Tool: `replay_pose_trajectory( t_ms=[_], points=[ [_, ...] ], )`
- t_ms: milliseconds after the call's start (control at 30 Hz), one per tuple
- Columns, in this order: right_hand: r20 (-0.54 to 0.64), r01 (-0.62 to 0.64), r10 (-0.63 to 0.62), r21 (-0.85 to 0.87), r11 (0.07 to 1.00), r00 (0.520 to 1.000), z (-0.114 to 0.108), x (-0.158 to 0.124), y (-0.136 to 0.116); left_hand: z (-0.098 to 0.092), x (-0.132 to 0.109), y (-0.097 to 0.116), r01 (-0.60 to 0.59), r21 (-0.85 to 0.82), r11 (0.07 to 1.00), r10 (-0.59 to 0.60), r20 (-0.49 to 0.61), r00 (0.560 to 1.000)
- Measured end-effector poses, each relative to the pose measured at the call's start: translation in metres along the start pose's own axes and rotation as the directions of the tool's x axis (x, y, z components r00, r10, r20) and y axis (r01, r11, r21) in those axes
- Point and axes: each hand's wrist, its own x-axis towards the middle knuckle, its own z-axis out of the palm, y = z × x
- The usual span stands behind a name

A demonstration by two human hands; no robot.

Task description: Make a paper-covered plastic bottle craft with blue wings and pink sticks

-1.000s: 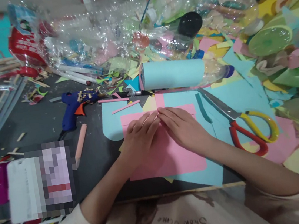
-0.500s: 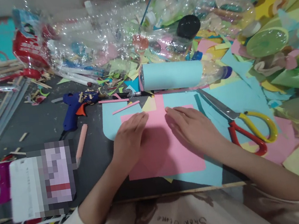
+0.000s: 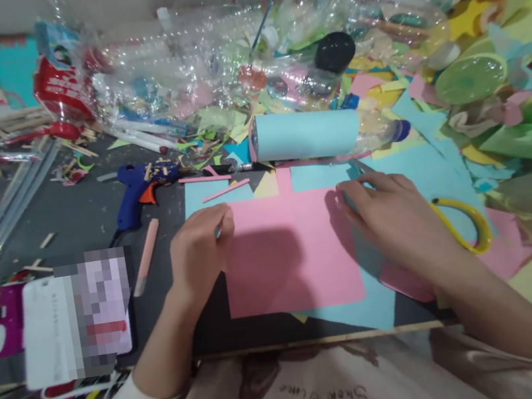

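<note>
A pink paper sheet (image 3: 265, 259) lies flat at the table's front, over light blue paper (image 3: 381, 302). At its upper left corner is my left hand (image 3: 201, 249), fingers curled and pressed together at the edge; I cannot make out whether they pinch it. My right hand (image 3: 382, 209) touches the upper right corner with thumb and fingertips brought together. The scissors (image 3: 469, 222) lie partly beneath my right hand and forearm, a yellow handle showing. Behind the sheet, a clear bottle wrapped in light blue paper (image 3: 306, 133) lies on its side.
A blue glue gun (image 3: 130, 196) and a pink stick (image 3: 147, 257) lie left of my left hand. Phones and a power bank (image 3: 48, 332) sit at the front left. Plastic bottles (image 3: 149, 57) and paper scraps (image 3: 492, 145) crowd the back and right.
My hands have moved apart from the middle of the pink sheet to its upper corners, and their fingers have curled. My right arm now covers most of the scissors.
</note>
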Motion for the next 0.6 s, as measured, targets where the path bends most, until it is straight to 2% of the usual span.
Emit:
replay_pose_trajectory(
  t_ms=[267, 400, 467, 600],
  points=[
    [-0.062, 0.057, -0.049, 0.148, 0.987, 0.997, 0.026, 0.012, 0.015, 0.006, 0.001, -0.003, -0.034, 0.004, 0.999, 0.034, -0.076, 0.996],
    [-0.128, 0.076, -0.051, 0.199, 0.977, 0.99, 0.031, 0.014, 0.019, 0.006, 0.001, -0.003, -0.039, 0.039, 0.998, 0.043, -0.103, 0.994],
    [-0.167, 0.074, -0.039, 0.215, 0.974, 0.985, 0.03, 0.015, 0.019, 0.006, 0.001, -0.002, -0.095, 0.095, 0.991, 0.104, -0.091, 0.99],
    [-0.231, 0.053, 0.013, 0.277, 0.959, 0.973, 0.02, 0.014, 0.016, 0.008, 0.0, 0.007, -0.257, 0.176, 0.95, 0.257, 0.024, 0.966]
  ],
)
